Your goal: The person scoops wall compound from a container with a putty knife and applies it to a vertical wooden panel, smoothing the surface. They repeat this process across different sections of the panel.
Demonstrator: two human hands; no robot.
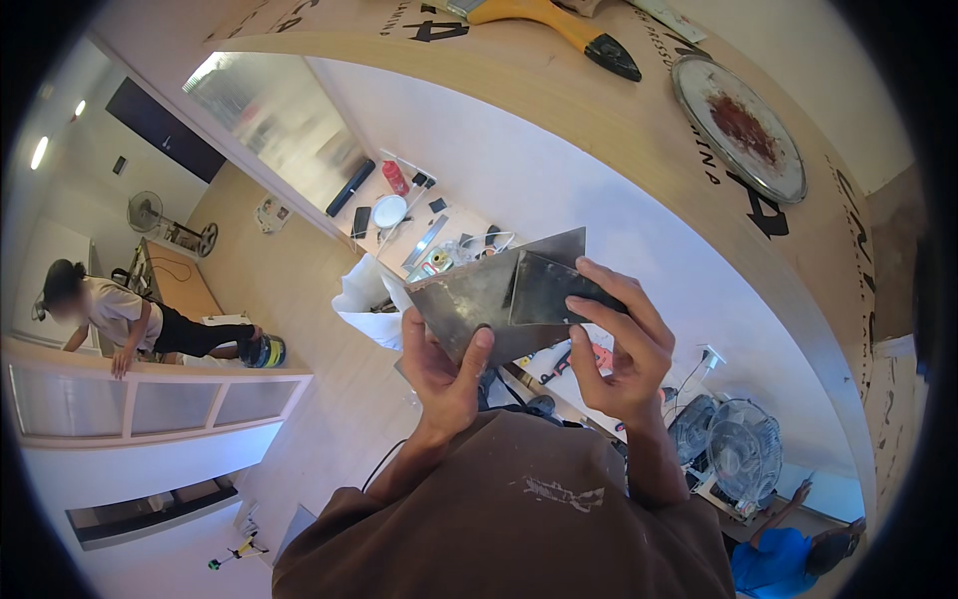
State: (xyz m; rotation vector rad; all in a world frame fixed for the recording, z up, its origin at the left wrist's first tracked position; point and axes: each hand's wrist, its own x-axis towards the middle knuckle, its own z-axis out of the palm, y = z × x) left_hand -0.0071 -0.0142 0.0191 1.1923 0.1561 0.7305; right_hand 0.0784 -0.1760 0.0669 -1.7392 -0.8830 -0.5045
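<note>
Likely stiff, light metal plates [464, 299] are held by left fingers [474, 357] and right fingers [639, 307], best gripped clear of corners.

1. The floor [309, 309] is finished in a pale wood tone.
2. A white wall [639, 220] is bordered by a light wooden ledge [539, 75], whose surface is printed with dark lettering.
3. A ribbed translucent panel [289, 115] is framed in pale wood.
4. A pale-framed partition [130, 404] is fitted with translucent panes.
5. A dark door-like panel [145, 120] is seen at upper left.
6. Nearby, bright lamps [39, 153] are lit.
</note>
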